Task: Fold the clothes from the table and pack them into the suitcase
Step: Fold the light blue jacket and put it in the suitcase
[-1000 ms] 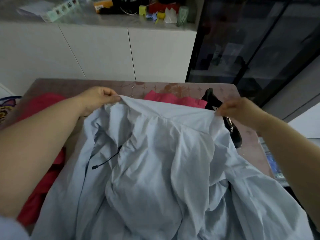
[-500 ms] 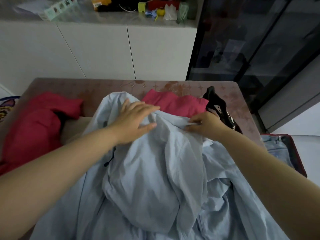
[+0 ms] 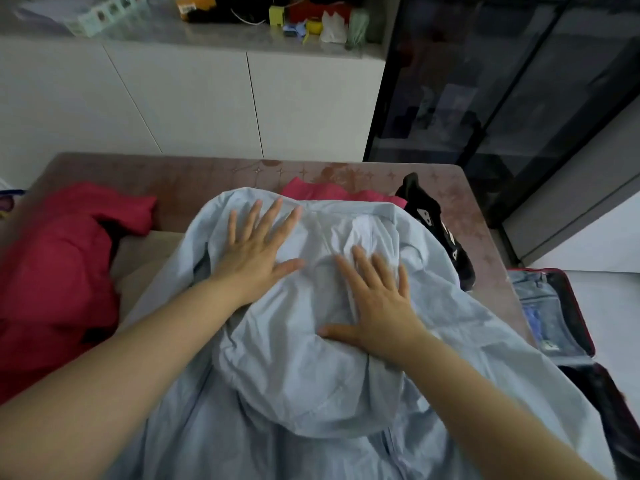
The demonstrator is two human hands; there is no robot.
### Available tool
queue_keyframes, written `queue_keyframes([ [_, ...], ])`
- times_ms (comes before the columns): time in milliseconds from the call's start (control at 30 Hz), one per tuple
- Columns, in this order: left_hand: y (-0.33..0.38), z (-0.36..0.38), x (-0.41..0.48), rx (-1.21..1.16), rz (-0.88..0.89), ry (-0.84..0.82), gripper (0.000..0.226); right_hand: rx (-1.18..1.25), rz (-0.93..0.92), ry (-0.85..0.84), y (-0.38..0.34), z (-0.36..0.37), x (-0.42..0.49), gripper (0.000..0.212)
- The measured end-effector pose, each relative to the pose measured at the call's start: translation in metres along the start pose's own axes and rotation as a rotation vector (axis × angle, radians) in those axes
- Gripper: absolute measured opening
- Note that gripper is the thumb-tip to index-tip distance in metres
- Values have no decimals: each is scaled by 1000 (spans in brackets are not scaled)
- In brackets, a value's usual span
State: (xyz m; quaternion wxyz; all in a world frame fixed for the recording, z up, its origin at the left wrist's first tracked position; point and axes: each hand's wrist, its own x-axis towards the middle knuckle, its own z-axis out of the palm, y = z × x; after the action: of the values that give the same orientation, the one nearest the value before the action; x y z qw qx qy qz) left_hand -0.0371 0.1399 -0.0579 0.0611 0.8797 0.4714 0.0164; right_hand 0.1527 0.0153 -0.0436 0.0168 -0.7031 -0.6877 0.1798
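both hands lie flat on the pale blue shirt [image 3: 304, 375], which is spread in rumpled layers over the near part of the table [image 3: 194, 174] and hangs off its near edge. the left hand [image 3: 256, 258] has its fingers [image 3: 268, 216] straight and fanned, pressing the cloth just short of the shirt's far edge. the right hand [image 3: 377, 306] presses beside it, a little nearer the person, its fingers [image 3: 363, 263] also straight and slightly blurred; neither hand grips anything. well to the left of the left fingers a red garment [image 3: 55, 258] lies bunched. just beyond the fingertips a pink garment [image 3: 322, 192] pokes out from under the shirt. right of the right fingers lies a black garment [image 3: 436, 220], and past it, off the table's edge, the suitcase [image 3: 577, 308] stands open with jeans [image 3: 540, 306] inside.
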Motion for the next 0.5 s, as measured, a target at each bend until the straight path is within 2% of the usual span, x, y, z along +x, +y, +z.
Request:
queue_keyframes([
  [67, 23, -12, -23, -190, 87, 60, 75, 168, 63, 98, 8, 5, -13, 117],
  [167, 54, -22, -69, -186, 183, -27, 79, 363, 47, 298, 1, 8, -45, 108],
  [233, 64, -7, -103, -25, 214, -40, 82, 306, 10, 260, -11, 16, -72, 99],
  [367, 63, 25, -137, 114, 110, -220, 76, 156, 21, 92, -15, 43, -116, 105],
  [500, 63, 25, -148, 89, 45, -174, 76, 234, 84, 135, -5, 54, -159, 91],
])
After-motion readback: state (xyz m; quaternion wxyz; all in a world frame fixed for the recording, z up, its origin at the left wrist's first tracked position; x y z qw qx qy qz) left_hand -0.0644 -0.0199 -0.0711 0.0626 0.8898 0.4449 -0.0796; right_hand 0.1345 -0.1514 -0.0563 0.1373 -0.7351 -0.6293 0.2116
